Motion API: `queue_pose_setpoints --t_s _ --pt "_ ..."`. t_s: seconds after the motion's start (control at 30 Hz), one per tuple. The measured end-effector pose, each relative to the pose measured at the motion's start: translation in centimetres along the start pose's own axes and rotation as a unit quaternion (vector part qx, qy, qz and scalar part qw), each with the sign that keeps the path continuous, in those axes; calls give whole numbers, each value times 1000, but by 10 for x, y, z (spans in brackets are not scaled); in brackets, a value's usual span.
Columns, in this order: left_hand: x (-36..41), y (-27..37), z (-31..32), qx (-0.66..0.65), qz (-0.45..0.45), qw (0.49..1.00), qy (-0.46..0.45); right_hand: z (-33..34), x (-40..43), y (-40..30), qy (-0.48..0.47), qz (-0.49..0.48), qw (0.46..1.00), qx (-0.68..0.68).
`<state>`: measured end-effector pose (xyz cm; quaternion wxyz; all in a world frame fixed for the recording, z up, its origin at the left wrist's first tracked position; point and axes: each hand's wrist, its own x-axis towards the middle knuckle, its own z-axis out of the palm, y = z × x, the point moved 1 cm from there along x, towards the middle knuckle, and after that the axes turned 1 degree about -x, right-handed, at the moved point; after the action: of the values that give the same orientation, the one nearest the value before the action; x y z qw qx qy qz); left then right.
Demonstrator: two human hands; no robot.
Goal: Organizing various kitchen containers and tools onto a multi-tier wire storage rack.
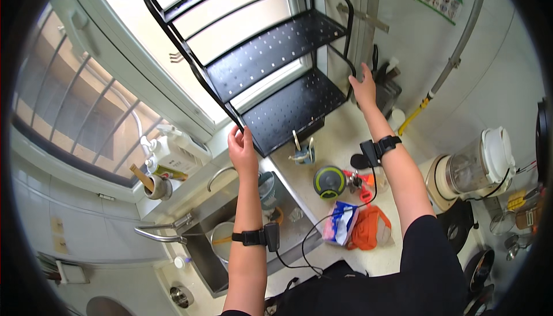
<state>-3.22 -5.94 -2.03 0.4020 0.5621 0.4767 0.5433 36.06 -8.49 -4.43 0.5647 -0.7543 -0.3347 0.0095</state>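
A black metal shelf rack [268, 61] with perforated tiers stands tilted in my view, in front of the bright window. My left hand [242, 145] has its fingers curled at the lower part of the rack's left side post. On the opposite side, my right hand [365, 89] is beside the right post, thumb at the post and fingers spread apart. A small black tray hangs at the front of the bottom tier, with a blue holder [305, 154] close below it. Both my wrists wear black straps with cabled devices.
Below my left forearm is a steel sink [203, 251] with a faucet [164, 234] and bowls. The counter bears a green-and-black round container [329, 182], a tissue pack [340, 223] and an orange bag [367, 229]. A blender [466, 164] stands right; bottles [175, 152] line the sill. A knife block [384, 93] is behind my right hand.
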Motion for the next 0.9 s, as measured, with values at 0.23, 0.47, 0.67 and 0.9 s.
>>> queue_pose_setpoints --t_s 0.23,0.47,0.67,0.9 --pt "26 39 2 28 60 996 62 6 24 -29 -104 -21 993 -45" --pt "62 40 19 199 53 977 48 21 40 -32 -47 -40 994 -87" --pt "71 36 30 127 92 982 102 23 37 -35 -73 -70 985 -142" --pt "82 35 33 167 53 978 114 25 39 -50 -3 -129 976 -177"
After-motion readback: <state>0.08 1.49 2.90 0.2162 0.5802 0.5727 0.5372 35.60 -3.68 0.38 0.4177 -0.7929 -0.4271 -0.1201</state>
